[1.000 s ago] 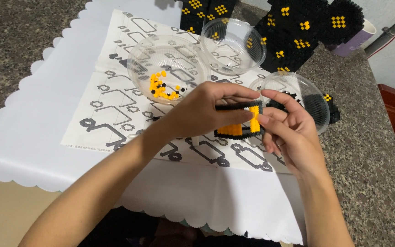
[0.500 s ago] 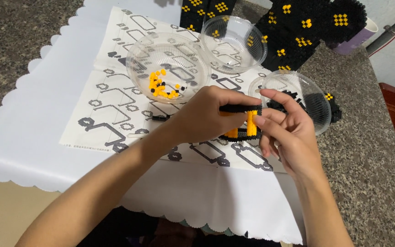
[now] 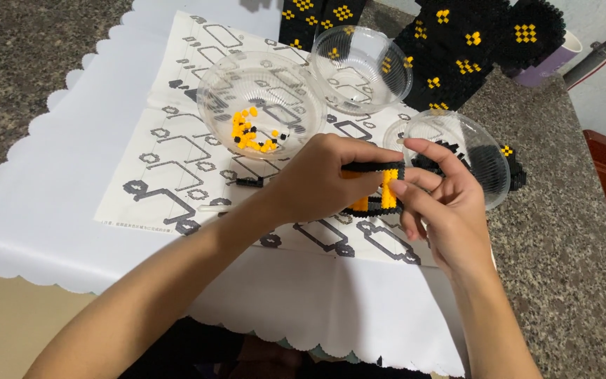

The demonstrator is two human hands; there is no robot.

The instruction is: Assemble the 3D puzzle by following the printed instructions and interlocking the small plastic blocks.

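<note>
Head view, looking down on a speckled stone counter [image 3: 569, 281] laid with a white scallop-edged cloth [image 3: 50, 189].

1. Left hand [image 3: 317, 186]: reaches in from lower left, fingers curled and closed on the black-and-yellow block piece [image 3: 380, 188], thumb and forefinger pinching its black top strip.
2. Right hand [image 3: 440, 203]: comes in from lower right, fingertips [image 3: 400, 188] pressed to the right end of the same piece; upper fingers partly spread above it. It touches the piece; whether it grips cannot be told.
3. Black-and-yellow block piece: small flat assembly of tiny bricks, black edge with yellow bands, held between both hands just above the instruction sheet [image 3: 170, 168], near the middle of the work area. Its lower part is hidden by the left hand.
4. Instruction sheet: white paper printed with grey and black outline diagrams, lying on the cloth under the bowls.
5. Clear bowl with yellow bricks [image 3: 261, 105]: holds loose yellow bits, a few black and white, just beyond the left hand.
6. Empty-looking clear bowl [image 3: 361, 69]: behind and right of item 5, touching or nearly touching it.
7. Clear bowl with black bricks [image 3: 471, 151]: right of the hands, just beyond the right fingers.
8. Finished black models with yellow patterns [image 3: 457, 49]: several in a row along the far edge.
9. Loose small black piece [image 3: 250, 182]: on the sheet, left of the left hand.
</note>
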